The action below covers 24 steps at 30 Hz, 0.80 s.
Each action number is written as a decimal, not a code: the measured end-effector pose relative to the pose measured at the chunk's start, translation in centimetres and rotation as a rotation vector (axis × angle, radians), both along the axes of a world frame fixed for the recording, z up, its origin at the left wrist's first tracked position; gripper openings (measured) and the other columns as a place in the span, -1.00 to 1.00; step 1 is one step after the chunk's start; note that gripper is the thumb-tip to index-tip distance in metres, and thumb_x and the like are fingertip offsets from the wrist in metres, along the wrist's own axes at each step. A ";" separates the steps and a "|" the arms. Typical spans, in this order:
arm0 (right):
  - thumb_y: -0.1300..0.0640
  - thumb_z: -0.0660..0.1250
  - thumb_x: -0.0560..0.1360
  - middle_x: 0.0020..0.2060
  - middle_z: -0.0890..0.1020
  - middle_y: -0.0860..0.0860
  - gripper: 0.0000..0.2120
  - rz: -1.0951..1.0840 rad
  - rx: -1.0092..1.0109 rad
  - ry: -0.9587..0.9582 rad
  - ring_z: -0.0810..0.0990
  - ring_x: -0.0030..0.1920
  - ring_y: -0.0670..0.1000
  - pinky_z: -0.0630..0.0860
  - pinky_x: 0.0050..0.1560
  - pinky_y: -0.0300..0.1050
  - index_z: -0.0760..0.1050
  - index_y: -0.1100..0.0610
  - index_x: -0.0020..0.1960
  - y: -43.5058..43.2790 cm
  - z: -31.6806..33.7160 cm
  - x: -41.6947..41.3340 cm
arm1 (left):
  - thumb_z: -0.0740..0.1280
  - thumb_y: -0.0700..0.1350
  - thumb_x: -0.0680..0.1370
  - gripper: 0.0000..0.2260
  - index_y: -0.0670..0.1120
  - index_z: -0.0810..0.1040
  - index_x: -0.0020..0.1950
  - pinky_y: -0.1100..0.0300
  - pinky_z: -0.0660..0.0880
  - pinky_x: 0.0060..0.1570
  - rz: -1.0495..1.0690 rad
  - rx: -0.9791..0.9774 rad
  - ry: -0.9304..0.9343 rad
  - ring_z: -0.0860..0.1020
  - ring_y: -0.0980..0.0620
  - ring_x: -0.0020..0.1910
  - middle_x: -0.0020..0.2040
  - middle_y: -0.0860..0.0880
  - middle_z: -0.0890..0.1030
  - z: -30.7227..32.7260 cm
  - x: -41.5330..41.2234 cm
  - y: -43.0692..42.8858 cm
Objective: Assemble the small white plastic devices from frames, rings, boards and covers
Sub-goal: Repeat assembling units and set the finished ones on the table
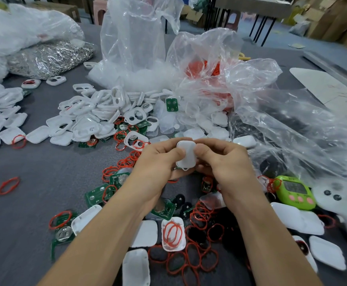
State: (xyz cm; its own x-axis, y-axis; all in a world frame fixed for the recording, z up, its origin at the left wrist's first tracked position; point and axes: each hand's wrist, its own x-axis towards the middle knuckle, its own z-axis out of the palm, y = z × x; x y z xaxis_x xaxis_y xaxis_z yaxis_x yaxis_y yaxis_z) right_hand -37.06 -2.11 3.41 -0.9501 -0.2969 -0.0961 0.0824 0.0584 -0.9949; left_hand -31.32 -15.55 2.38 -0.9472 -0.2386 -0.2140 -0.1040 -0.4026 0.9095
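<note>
White rounded plastic frames (98, 112) lie heaped at left on the grey table (34, 172). Red rubber rings (8, 185) and green circuit boards (97, 193) are scattered nearer. At centre, above the table, the left hand (158, 164) and right hand (228, 162) pinch the small white plastic device (186, 154), fingers curled, thumbs pressed on its upper face. Its long axis runs away from the person, and its loop tab (186, 168) points toward the person. A lime-green digital timer (294, 191) lies at right.
</note>
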 end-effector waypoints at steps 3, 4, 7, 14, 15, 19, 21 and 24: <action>0.25 0.48 0.52 -0.23 0.76 0.08 -0.76 -0.001 -0.065 0.008 0.77 -0.18 0.08 0.70 -0.19 -0.10 0.75 -0.05 -0.22 -0.1 -0.2 0.1 | 0.24 -0.29 0.67 -0.74 -0.11 0.63 0.28 0.05 0.67 0.04 0.027 -0.030 -0.010 0.65 -0.07 0.07 0.15 -0.17 0.71 0.0 0.0 0.2; 0.25 0.48 0.51 -0.24 0.76 0.08 -0.75 -0.007 -0.074 0.021 0.77 -0.18 0.09 0.71 -0.14 -0.06 0.75 -0.05 -0.23 -0.1 -0.3 0.2 | 0.24 -0.28 0.68 -0.73 -0.09 0.62 0.30 -0.01 0.64 0.09 0.031 -0.054 -0.007 0.64 -0.04 0.05 0.15 -0.16 0.71 0.0 0.0 0.4; 0.27 0.50 0.50 -0.25 0.76 0.09 -0.76 -0.041 -0.085 0.047 0.77 -0.20 0.12 0.71 -0.11 0.00 0.75 -0.04 -0.24 -0.2 -0.3 0.2 | 0.26 -0.27 0.67 -0.73 -0.06 0.63 0.30 -0.04 0.64 0.09 0.051 -0.128 0.012 0.65 -0.04 0.00 0.09 -0.15 0.72 0.1 0.1 0.7; 0.24 0.61 0.39 -0.30 0.75 0.08 -0.85 -0.094 -0.011 0.151 0.75 -0.20 0.21 0.70 -0.03 0.17 0.75 0.00 -0.22 -0.3 -0.5 0.3 | 0.45 -0.03 0.58 -0.83 0.09 0.73 0.15 0.17 0.61 -0.12 0.201 -0.693 0.072 0.67 -0.07 -0.22 -0.28 -0.18 0.69 -0.7 0.5 -0.1; 0.24 0.62 0.38 -0.30 0.75 0.08 -0.86 -0.094 -0.008 0.149 0.75 -0.20 0.20 0.70 -0.03 0.16 0.75 0.02 -0.21 -0.4 -0.6 0.4 | 0.45 -0.04 0.58 -0.83 0.08 0.73 0.15 0.09 0.64 -0.05 0.187 -0.669 0.072 0.70 -0.06 -0.19 -0.26 -0.18 0.70 -0.8 0.5 -0.1; 0.28 0.62 0.36 -0.32 0.74 0.07 -0.86 -0.121 -0.016 0.156 0.75 -0.24 0.15 0.70 -0.11 0.04 0.75 0.07 -0.23 -0.4 -0.7 0.5 | 0.44 -0.12 0.59 -0.85 0.07 0.74 0.11 -0.06 0.65 -0.07 0.175 -0.616 0.085 0.71 -0.14 -0.19 -0.24 -0.22 0.71 -0.7 0.5 0.2; 0.27 0.62 0.35 -0.34 0.74 0.03 -0.86 -0.128 -0.020 0.177 0.74 -0.28 0.05 0.64 -0.20 -0.12 0.75 0.06 -0.22 -0.4 -0.8 0.6 | 0.44 -0.12 0.58 -0.85 0.13 0.73 0.05 0.05 0.62 -0.14 0.198 -0.663 0.103 0.69 -0.07 -0.24 -0.30 -0.15 0.69 -0.6 0.5 0.4; 0.22 0.63 0.35 -0.35 0.74 -0.05 -0.81 -0.147 0.026 0.223 0.73 -0.30 -0.05 0.59 -0.20 -0.16 0.74 -0.07 -0.19 -0.5 -0.9 0.7 | 0.44 -0.13 0.58 -0.76 0.25 0.69 -0.06 0.08 0.53 -0.18 0.212 -0.690 0.117 0.60 0.01 -0.37 -0.38 -0.10 0.65 -0.5 0.6 0.7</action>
State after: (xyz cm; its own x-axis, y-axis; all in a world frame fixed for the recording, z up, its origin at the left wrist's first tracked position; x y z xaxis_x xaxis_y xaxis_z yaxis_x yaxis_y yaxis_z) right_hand -36.34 -2.57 2.50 -0.9814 -0.1542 0.1147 -0.1292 0.0877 -0.9877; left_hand -30.70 -14.88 1.93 -0.8731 -0.4635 0.1512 0.0260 0.2656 0.9637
